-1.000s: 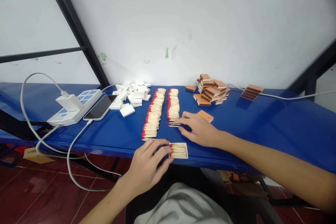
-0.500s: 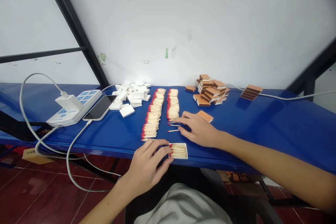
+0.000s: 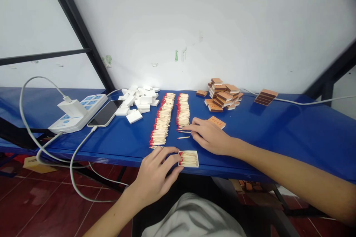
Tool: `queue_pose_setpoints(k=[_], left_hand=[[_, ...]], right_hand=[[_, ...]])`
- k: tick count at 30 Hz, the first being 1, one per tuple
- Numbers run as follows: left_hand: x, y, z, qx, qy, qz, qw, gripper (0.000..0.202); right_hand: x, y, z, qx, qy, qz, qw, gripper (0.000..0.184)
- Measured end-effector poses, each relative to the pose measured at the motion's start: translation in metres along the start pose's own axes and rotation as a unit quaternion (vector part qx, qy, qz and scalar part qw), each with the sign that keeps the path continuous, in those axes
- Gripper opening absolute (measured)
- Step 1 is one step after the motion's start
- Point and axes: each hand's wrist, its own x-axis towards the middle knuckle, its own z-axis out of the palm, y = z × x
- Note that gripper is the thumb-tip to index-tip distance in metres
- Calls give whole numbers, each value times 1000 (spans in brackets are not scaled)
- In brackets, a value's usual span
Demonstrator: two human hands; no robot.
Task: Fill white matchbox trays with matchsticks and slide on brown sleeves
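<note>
My left hand [image 3: 161,172] grips the left end of a white matchbox tray [image 3: 198,158] at the table's front edge, fingers and thumb around its corners. Inside the tray lie several red-tipped matches [image 3: 189,158]. My right hand [image 3: 210,135] reaches over the near end of the right row of matches [image 3: 183,109], index finger stretched out and touching matches there, thumb apart from it. A single match [image 3: 183,137] lies loose just below those fingertips. A longer row of matches [image 3: 162,120] runs alongside on the left, red heads to the left.
White tray pieces [image 3: 141,98] are heaped at the back left. Brown matchboxes [image 3: 224,96] are piled at the back right, with one sleeve [image 3: 217,122] behind my right hand. A phone [image 3: 105,114] and power strip [image 3: 79,113] with cables lie left on the blue table [image 3: 278,133].
My right thumb has drawn back from the loose match, and the index finger has slid slightly left over the matches. My left hand and the tray stay in place.
</note>
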Motion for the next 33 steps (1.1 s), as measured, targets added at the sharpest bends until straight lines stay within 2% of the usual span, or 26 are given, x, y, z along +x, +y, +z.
queue_pose_setpoints(k=[10, 33], left_hand=[[-1, -1, 1, -8, -5, -2, 1000, 11], [-2, 0, 1, -7, -4, 0, 1000, 11]], right_hand=[[1, 2, 3, -38, -7, 3, 999, 42], [1, 3, 4, -39, -14, 6, 999, 44]])
